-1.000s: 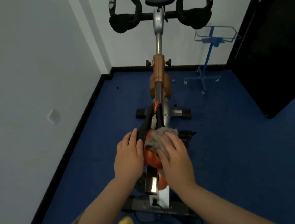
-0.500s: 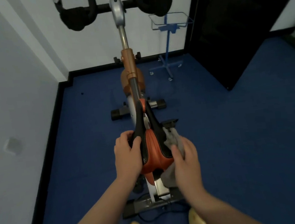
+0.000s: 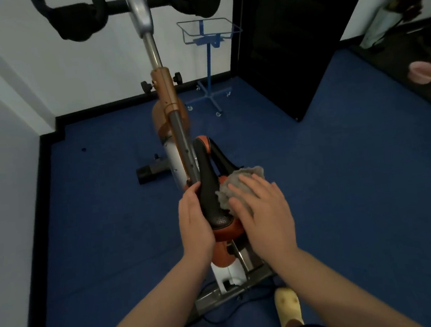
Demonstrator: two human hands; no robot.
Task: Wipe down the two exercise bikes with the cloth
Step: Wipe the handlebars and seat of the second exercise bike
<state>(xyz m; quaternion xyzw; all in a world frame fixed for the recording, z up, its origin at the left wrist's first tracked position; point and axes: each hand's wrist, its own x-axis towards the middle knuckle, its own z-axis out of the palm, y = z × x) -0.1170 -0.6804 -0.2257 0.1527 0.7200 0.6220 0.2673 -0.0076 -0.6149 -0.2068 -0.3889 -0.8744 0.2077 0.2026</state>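
The saddle [image 3: 209, 191] runs lengthwise away from the person; left hand [image 3: 194, 219] grips its left edge; right hand [image 3: 264, 211] presses the cloth [image 3: 234, 188] flat on its right side.

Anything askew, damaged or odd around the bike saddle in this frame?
Nothing stands out. The left hand grips the black-and-orange saddle from its left side, while the right hand presses the grey cloth flat against its right side. The saddle looks intact.
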